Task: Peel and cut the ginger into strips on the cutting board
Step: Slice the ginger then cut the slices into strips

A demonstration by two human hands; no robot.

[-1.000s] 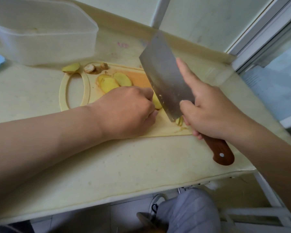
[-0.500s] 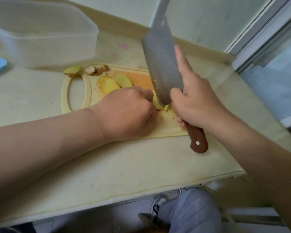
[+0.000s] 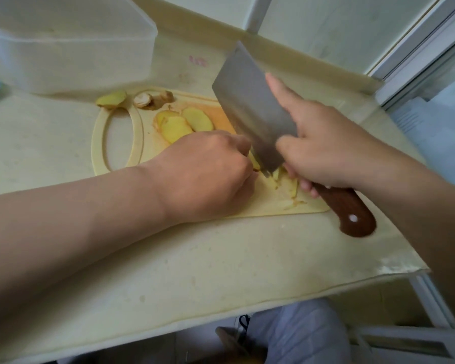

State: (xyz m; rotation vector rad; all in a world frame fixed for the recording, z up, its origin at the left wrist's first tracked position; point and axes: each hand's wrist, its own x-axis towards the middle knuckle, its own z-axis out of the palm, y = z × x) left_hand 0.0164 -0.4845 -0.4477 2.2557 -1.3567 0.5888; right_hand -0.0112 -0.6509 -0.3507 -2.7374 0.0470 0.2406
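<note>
Gripping cleaver (image 3: 250, 101) in right hand (image 3: 326, 143), forefinger straight along blade; pinning ginger (image 3: 255, 163) to cutting board (image 3: 263, 207) under curled left hand (image 3: 205, 174).

Cutting ginger (image 3: 255, 162) on a pale cutting board (image 3: 268, 207) with a cleaver (image 3: 250, 106).

Grips the brown wooden handle (image 3: 350, 214) in the right hand (image 3: 326, 143), forefinger stretched along the flat of the tilted blade, near corner of the edge down at the board. Pins the yellow piece against the blade with the left hand (image 3: 208, 172), knuckles up and fingers curled. Thin strips (image 3: 294, 190) scattered beneath the edge and just right of it. Farther back on the board, peeled slices (image 3: 184, 122) overlapping; at its far rim, by the oval grip hole, knobbly offcuts (image 3: 142, 99). Behind, on the cream countertop (image 3: 168, 271), a clear plastic tub (image 3: 71, 48).
</note>
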